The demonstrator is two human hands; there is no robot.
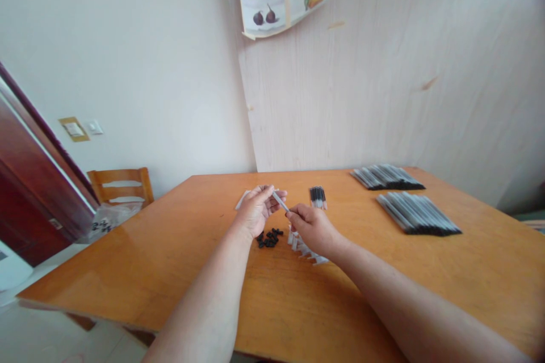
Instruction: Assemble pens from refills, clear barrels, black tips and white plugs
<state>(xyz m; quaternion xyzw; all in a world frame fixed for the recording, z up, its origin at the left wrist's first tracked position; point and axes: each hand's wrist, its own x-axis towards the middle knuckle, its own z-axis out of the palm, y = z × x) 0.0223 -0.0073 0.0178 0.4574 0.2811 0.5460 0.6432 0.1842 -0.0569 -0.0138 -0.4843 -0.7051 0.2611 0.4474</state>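
Observation:
Between my two hands is a slim whitish pen barrel [280,200], tilted down to the right above the table. My left hand [257,212] pinches its upper end between thumb and fingers, the other fingers loosely curled. At the lower end, the fingers of my right hand [313,228] close around it, with a bit of something dark at the tip. Below my left hand lies a small heap of black plastic pieces [269,239]. A row of clear and white pieces [303,249] sits under my right hand, which partly hides it. Behind my left hand, whitish strips [242,199] are partly covered.
On the wooden table [170,261], a bundle of thin dark-and-clear sticks [317,197] lies behind my right hand. Two stacks of black-ended pens, one farther back [385,177] and one nearer [417,214], lie at the right. A chair [121,186] holding a plastic bag [111,218] stands left.

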